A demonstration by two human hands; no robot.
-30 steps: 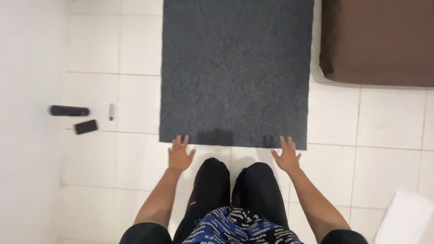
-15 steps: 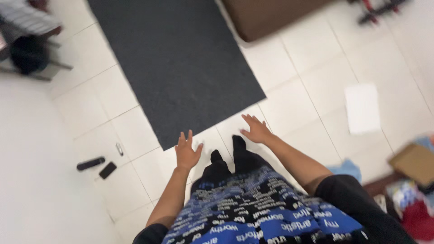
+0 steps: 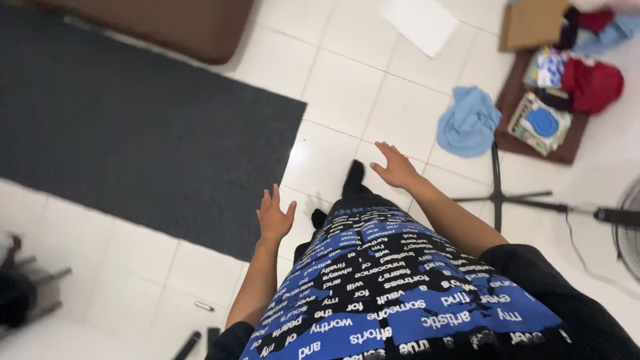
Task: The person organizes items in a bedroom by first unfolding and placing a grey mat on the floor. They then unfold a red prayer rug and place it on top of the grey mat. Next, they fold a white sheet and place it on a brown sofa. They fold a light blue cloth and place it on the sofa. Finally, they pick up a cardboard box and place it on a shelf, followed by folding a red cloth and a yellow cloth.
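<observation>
Hands are hovering spread and empty: left hand (image 3: 275,217) beside the dark grey mat (image 3: 133,127), right hand (image 3: 395,167) above white floor tiles (image 3: 340,87); nothing is being gripped yet.

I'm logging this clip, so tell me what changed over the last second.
The view has swung right: the dark grey mat now lies to the left, away from the hands, and a light blue cloth, a white sheet and a fan stand have come into sight. The left hand and right hand stay open, spread and empty.
</observation>
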